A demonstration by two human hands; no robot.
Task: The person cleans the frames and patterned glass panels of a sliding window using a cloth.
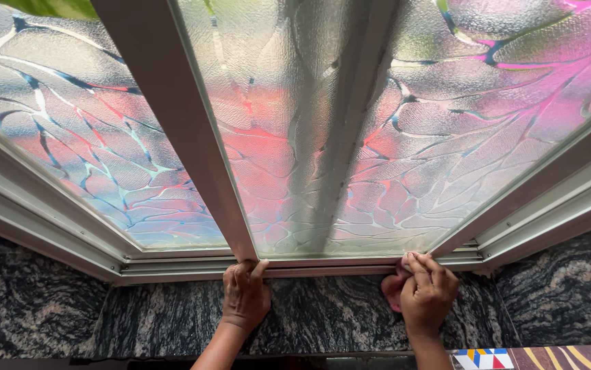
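A sliding window with textured, colour-patterned glass (295, 137) fills most of the head view, set in a pale metal frame with a bottom track (323, 266). My left hand (244, 294) rests on the dark granite sill, its fingertips touching the track at the foot of the middle upright (192, 137). My right hand (427, 291) presses a small pink cloth (392, 288) against the track farther right, fingers bent over it.
A dark speckled granite sill (323, 315) runs below the frame, with granite surfaces at both sides (28, 301). A patterned, striped cloth (549, 358) shows at the bottom right corner. Frame rails slope up on the left and right.
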